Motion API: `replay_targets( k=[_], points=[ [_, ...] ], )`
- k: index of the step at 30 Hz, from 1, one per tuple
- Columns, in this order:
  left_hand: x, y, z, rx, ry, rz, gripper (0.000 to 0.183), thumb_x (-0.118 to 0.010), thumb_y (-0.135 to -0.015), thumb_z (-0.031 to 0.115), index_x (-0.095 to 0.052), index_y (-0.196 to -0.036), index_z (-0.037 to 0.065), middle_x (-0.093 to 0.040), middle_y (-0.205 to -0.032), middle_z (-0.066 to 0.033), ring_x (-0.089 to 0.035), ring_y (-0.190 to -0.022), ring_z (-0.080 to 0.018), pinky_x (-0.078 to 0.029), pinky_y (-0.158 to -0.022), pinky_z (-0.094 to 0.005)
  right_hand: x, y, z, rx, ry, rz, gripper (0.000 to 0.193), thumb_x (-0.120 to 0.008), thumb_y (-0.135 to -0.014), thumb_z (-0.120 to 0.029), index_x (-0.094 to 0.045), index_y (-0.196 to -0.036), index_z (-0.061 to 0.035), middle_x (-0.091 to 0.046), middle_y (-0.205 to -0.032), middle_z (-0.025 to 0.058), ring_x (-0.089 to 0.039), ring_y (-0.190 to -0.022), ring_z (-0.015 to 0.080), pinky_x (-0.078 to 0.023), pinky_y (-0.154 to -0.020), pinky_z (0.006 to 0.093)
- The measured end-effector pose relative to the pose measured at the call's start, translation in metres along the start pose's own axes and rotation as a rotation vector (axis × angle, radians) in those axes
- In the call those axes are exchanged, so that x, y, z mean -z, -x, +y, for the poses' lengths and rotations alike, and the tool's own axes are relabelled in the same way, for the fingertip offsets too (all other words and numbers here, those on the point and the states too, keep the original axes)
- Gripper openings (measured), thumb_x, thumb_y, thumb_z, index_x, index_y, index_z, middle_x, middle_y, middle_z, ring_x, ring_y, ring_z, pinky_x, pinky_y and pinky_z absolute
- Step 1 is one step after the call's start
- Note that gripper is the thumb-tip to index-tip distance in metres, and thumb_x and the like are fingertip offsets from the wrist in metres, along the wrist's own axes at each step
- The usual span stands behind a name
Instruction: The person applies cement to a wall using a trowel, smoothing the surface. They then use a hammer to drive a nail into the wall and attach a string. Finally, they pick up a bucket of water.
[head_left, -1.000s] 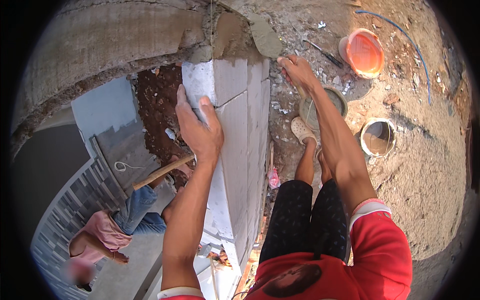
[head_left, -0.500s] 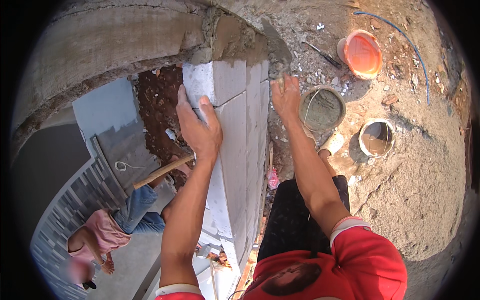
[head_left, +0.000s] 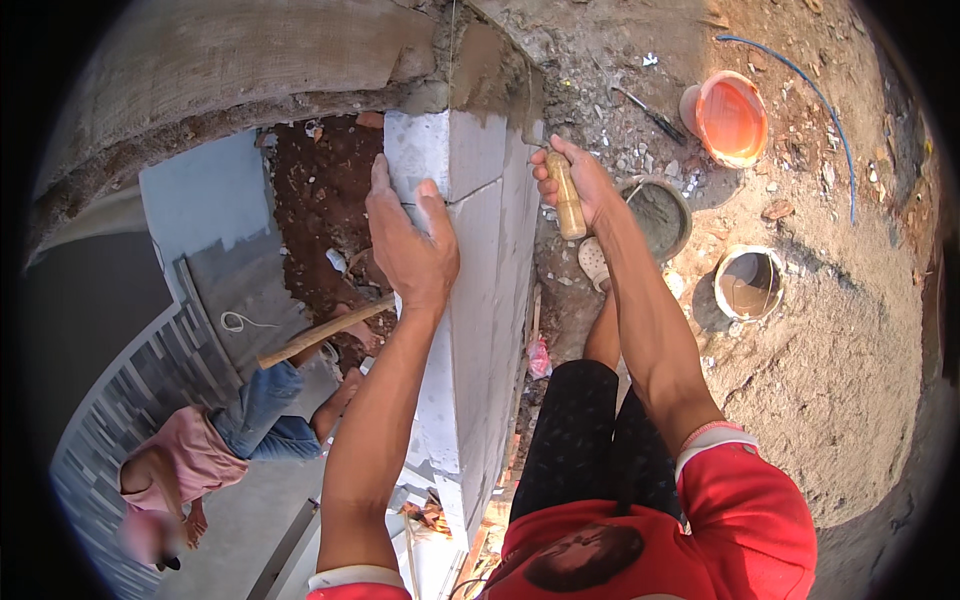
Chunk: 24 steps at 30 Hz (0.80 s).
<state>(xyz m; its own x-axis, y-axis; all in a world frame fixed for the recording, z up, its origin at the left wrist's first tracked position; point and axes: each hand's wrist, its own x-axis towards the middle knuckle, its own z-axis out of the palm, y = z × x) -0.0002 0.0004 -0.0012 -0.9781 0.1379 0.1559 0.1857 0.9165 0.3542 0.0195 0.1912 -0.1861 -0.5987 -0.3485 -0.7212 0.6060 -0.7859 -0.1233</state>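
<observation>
A wall of pale grey blocks runs away from me, with wet grey mortar at its far end. My left hand rests on the wall's left edge near the top block, fingers stretched and thumb apart. On the wall's right side, my right hand is wrapped round the wooden handle of a trowel. The trowel's blade is mostly hidden, seen nearly edge-on against the wall's far right face. A thin string line hangs over the mortar.
A mortar bucket, a pale bucket and an orange-lined bucket stand at right, beside a sand heap and blue hose. At left, a co-worker sits low; a wooden handle sticks out by my forearm.
My right hand has turned the trowel, so its handle now shows and its blade has swung in toward the wall. The left hand stays on the block; the whole view has shifted slightly.
</observation>
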Motion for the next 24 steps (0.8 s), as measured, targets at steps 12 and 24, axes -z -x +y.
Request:
replay_targets(
  k=[12, 24],
  points=[
    [-0.001, -0.001, 0.000, 0.003, -0.015, 0.007, 0.061, -0.055, -0.106, 0.032, -0.043, -0.151, -0.008, -0.056, -0.139, -0.0320, -0.057, -0.126, -0.0484, -0.045, -0.107, -0.0513, -0.049, 0.015, -0.027, 0.070, 0.200, 0.053, 0.040, -0.048, -0.111, -0.041, -0.059, -0.096, -0.0056, -0.056, -0.073, 0.0022, -0.049, -0.053, 0.0103, -0.046, -0.045, 0.0283],
    [-0.001, -0.001, -0.001, 0.014, -0.009, -0.004, 0.062, -0.055, -0.106, 0.033, -0.042, -0.151, -0.008, -0.055, -0.140, -0.0321, -0.056, -0.126, -0.0486, -0.045, -0.107, -0.0514, -0.062, 0.067, -0.003, 0.135, 0.295, 0.007, 0.041, -0.049, -0.110, -0.043, -0.061, -0.099, -0.0051, -0.058, -0.073, 0.0037, -0.053, -0.052, 0.0120, -0.048, -0.045, 0.0301]
  ],
)
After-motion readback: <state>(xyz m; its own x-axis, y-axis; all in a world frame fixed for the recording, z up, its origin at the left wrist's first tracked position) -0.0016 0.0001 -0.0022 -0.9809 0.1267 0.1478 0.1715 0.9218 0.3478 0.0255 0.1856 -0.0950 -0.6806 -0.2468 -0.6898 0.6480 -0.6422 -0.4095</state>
